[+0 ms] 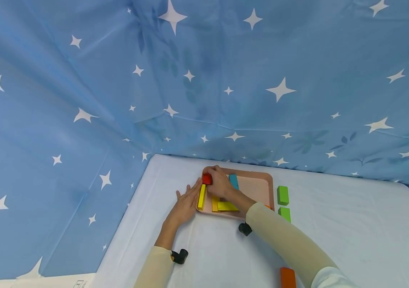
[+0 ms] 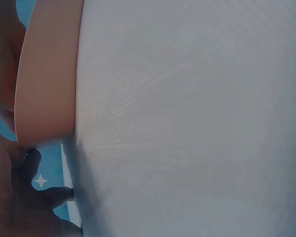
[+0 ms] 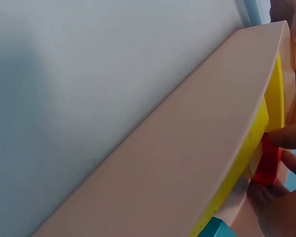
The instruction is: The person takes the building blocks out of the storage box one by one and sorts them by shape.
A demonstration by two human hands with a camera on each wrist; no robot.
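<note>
A pink tray (image 1: pixel 262 179) lies on the white table (image 1: pixel 352 228) near the back. In it are a long yellow block (image 1: pixel 201 196), a second yellow block (image 1: pixel 227 206), an orange block (image 1: pixel 215 204) and a blue block (image 1: pixel 233 181). My right hand (image 1: pixel 218 181) pinches a red block (image 1: pixel 207 179) at the tray's far left corner; the red block (image 3: pixel 267 160) also shows in the right wrist view beside the yellow block (image 3: pixel 246 153) and tray rim (image 3: pixel 177 153). My left hand (image 1: pixel 186 202) lies flat on the table, fingers straight against the tray's left rim (image 2: pixel 44 79).
Two green blocks (image 1: pixel 282 195) (image 1: pixel 285 213) lie on the table right of the tray. An orange block (image 1: pixel 287 277) sits near the front edge. A blue star-patterned cloth (image 1: pixel 204 80) hangs behind and to the left of the table.
</note>
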